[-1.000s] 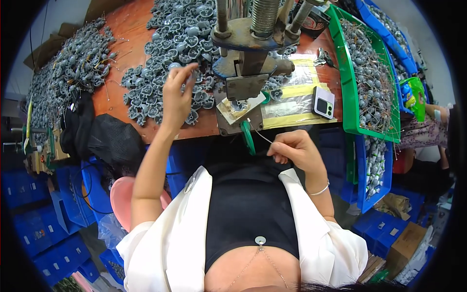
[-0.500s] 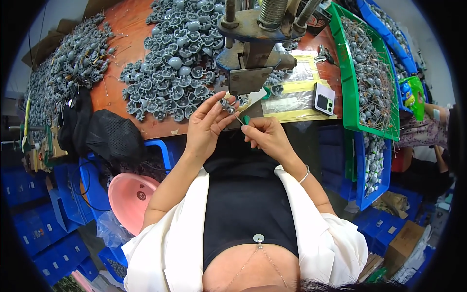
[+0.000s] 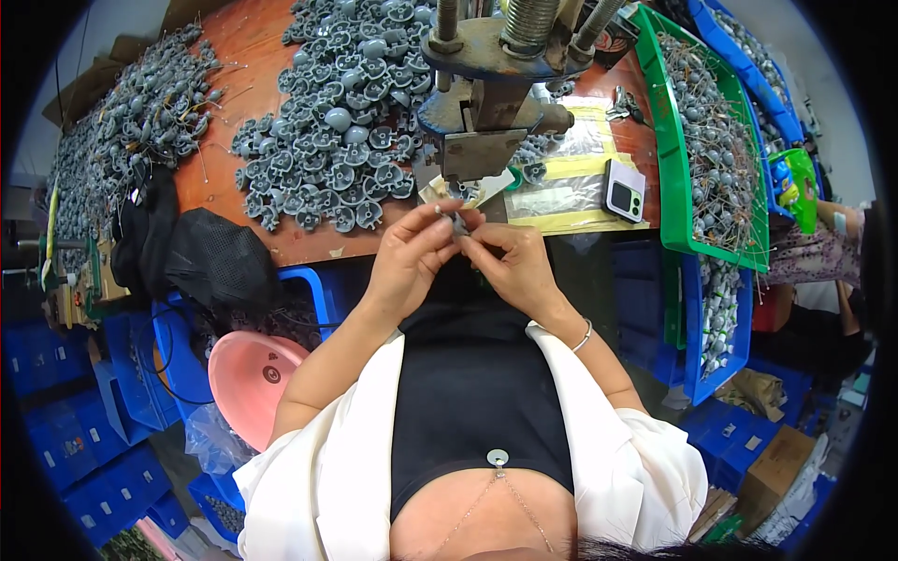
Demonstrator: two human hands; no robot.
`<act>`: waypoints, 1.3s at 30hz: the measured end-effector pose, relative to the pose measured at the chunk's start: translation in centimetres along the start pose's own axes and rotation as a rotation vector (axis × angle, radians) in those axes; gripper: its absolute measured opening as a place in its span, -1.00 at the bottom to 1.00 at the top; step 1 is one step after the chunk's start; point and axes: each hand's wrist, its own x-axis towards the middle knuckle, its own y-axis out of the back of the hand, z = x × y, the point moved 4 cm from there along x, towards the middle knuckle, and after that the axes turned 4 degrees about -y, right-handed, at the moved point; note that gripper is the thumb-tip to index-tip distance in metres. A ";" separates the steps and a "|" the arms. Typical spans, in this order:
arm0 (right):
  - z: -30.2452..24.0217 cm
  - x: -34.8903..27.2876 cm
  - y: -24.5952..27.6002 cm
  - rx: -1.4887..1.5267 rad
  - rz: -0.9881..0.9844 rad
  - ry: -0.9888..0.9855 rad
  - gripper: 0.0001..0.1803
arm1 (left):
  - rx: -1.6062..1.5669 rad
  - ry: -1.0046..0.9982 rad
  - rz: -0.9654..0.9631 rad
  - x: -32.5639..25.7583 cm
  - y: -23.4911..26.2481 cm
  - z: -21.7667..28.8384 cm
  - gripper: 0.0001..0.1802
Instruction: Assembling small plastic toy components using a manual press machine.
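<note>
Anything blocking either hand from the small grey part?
Nothing visible: the left hand and right hand already have fingertips on the small grey part. Fingers partly hide it; the press stands beyond.

A round dark emblem (image 3: 271, 375) marks a pink basin (image 3: 238, 388), while pale labels (image 3: 97, 438) on blue bins (image 3: 70, 439) are too small to read; no wording is legible.

Workshop, metal press (image 3: 482, 154), heaped grey parts (image 3: 341, 140)
</note>
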 end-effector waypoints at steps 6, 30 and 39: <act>1.6 -0.7 0.2 0.903 -0.350 -0.583 -0.75 | 0.952 -0.594 -0.268 -1.1 -2.2 2.2 -0.77; 2.4 1.9 -0.5 0.643 -0.146 -0.230 -0.75 | 1.529 -0.732 0.021 -1.1 -2.8 3.1 -0.78; 2.3 2.7 -0.7 -0.134 0.237 0.028 -0.71 | 1.537 -0.694 0.185 1.9 -0.8 2.6 -0.82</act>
